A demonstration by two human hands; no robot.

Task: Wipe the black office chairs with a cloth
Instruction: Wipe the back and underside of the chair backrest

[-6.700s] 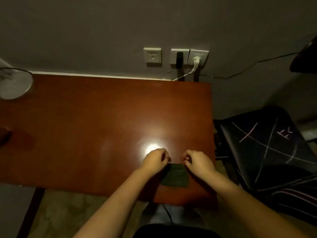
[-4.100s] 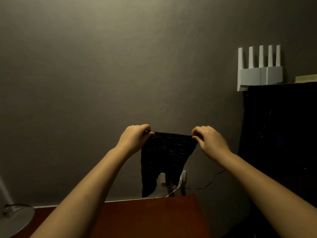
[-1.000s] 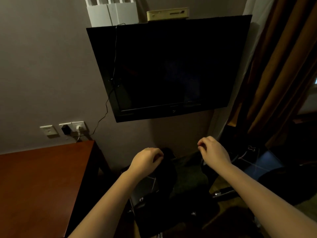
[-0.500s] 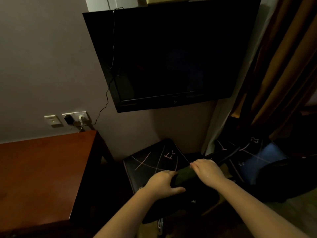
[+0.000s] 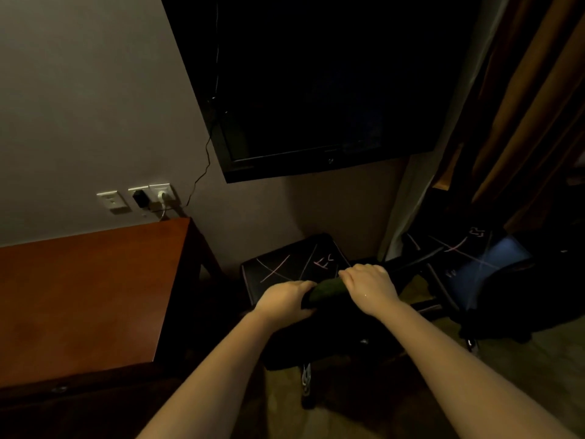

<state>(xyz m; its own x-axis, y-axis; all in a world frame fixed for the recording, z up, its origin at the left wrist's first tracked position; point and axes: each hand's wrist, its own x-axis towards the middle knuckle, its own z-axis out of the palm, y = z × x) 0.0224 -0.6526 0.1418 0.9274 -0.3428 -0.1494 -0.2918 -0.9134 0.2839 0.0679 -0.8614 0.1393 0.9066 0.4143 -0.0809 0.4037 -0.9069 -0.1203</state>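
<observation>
Two hands, one cloth, two black chairs; the left hand and right hand each curl tight round an end of the dark green cloth, which shows only as a short roll between them, along the top edge of the nearer chair; that chair is mostly lost in shadow; the second chair stands by the curtain; one television, cut off at the top; one wooden desk; three wall plates.
</observation>
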